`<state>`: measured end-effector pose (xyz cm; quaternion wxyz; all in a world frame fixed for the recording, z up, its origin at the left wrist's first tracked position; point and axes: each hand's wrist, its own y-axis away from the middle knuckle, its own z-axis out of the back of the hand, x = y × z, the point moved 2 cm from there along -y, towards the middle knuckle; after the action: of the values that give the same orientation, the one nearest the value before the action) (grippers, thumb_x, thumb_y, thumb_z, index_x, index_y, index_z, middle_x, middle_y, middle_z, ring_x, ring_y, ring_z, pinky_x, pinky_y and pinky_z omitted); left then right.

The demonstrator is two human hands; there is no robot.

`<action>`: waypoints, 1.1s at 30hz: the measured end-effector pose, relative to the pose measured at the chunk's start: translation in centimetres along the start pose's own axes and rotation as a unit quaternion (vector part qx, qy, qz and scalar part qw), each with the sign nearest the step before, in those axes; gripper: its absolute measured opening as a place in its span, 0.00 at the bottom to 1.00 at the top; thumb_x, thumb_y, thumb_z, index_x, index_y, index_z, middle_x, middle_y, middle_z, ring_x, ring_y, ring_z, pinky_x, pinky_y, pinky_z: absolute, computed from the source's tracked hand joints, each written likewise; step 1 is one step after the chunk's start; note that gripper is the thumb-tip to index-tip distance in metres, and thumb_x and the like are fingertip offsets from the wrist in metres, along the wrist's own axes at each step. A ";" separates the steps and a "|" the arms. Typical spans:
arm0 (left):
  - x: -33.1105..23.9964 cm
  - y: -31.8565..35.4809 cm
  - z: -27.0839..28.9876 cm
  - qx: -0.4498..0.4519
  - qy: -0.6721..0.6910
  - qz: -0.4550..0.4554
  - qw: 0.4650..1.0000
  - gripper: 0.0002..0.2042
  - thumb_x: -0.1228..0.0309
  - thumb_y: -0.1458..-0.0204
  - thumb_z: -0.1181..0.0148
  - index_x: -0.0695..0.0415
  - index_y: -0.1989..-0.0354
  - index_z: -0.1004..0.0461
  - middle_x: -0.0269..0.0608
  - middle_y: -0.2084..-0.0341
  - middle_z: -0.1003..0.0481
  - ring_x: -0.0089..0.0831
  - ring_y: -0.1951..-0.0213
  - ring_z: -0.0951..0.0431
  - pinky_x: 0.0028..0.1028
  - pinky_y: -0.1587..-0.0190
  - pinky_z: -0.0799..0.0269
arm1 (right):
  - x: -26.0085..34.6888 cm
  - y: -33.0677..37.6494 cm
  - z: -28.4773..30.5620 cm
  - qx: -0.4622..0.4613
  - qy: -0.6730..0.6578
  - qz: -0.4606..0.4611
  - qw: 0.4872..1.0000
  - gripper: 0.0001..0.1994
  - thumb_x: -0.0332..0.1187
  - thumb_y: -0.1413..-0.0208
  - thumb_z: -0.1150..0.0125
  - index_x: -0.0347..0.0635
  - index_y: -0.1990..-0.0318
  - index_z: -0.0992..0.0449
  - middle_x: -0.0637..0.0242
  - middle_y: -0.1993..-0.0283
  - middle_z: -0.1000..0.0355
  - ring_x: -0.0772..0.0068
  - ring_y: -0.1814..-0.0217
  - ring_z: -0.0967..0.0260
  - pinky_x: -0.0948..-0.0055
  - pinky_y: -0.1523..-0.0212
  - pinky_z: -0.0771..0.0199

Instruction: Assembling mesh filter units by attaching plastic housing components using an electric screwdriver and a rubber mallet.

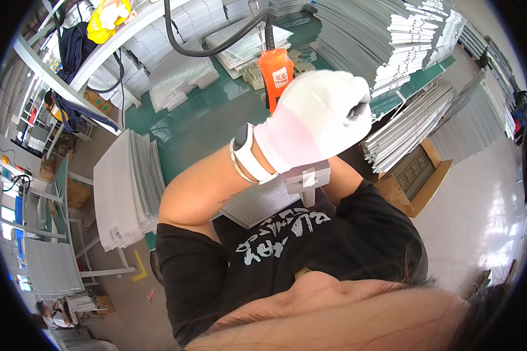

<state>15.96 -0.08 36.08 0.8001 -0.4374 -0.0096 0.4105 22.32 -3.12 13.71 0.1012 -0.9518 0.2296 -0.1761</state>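
My left hand (332, 108), in a white glove with a pink cuff, is raised in front of my chest. Its fingers are curled closed, with a dark gap in the curl; what they hold, if anything, is hidden. A white-banded watch (243, 140) is on that wrist. Just beyond the hand, an orange tool (276, 73) hangs on a thick black cable. My right forearm (341, 180) runs up behind the left glove, which hides my right hand. A grey plastic box (306, 177) with tape on it shows below the glove. Near my lap lies a silvery ribbed panel (260, 205).
The green worktable (184, 131) carries stacks of pale ribbed panels (184, 79). A tall stack (386, 35) stands at the back right. More panels (129, 187) stand at the left edge. An open carton (416, 175) of grey parts sits at right. A person (58, 313) is far left.
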 end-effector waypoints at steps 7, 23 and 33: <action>-1.3 -0.1 3.9 -0.071 -0.001 -0.080 0.994 0.06 0.75 0.51 0.39 0.61 0.65 0.27 0.42 0.74 0.27 0.33 0.72 0.24 0.29 0.67 0.28 | -0.5 -3.1 1.0 -0.001 0.009 -0.018 1.000 0.25 0.43 0.42 0.38 0.44 0.41 0.34 0.66 0.60 0.29 0.71 0.65 0.31 0.69 0.61 0.27; 0.0 11.9 4.2 0.080 0.020 0.088 0.993 0.29 0.66 0.56 0.36 0.64 0.43 0.32 0.55 0.49 0.28 0.54 0.46 0.28 0.43 0.42 0.34 | 1.2 -3.0 -3.8 0.134 0.186 0.016 0.973 0.32 0.46 0.53 0.31 0.44 0.43 0.36 0.69 0.69 0.36 0.82 0.71 0.38 0.83 0.71 0.37; -2.7 10.7 3.5 0.053 -0.270 0.214 0.937 0.23 0.69 0.59 0.31 0.59 0.52 0.27 0.50 0.59 0.24 0.50 0.55 0.23 0.39 0.53 0.27 | 1.9 -3.0 -7.3 0.083 0.325 0.052 0.941 0.39 0.49 0.53 0.29 0.42 0.38 0.43 0.65 0.69 0.33 0.81 0.75 0.38 0.83 0.76 0.39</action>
<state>5.94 3.58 31.64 0.6827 -0.2589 -0.1100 0.6744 22.30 -2.25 21.75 0.1089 -0.8179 0.2841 -0.4884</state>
